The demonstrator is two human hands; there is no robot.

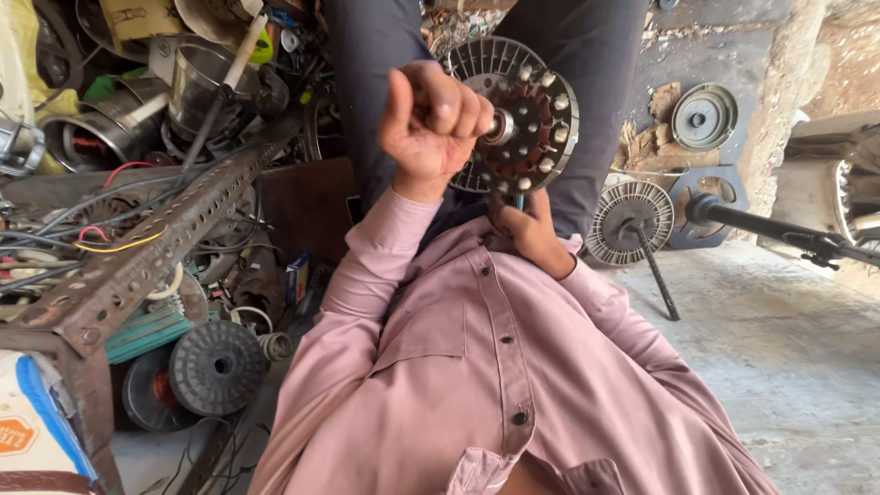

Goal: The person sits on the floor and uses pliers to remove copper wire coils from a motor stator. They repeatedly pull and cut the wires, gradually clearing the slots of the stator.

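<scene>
The fan motor core (527, 124) is held up in front of the knees. The left hand (431, 119) is clenched around its shaft end; the right hand (527, 229) is closed on its lower edge. The slotted core is seen bare, without windings. The right fingertips and the core's back face are hidden.

Finned motor discs: two, one held (527, 119), one on the floor (630, 220); dark pulley wheels (218, 365): two, perhaps; angle iron (156, 247): one.
</scene>
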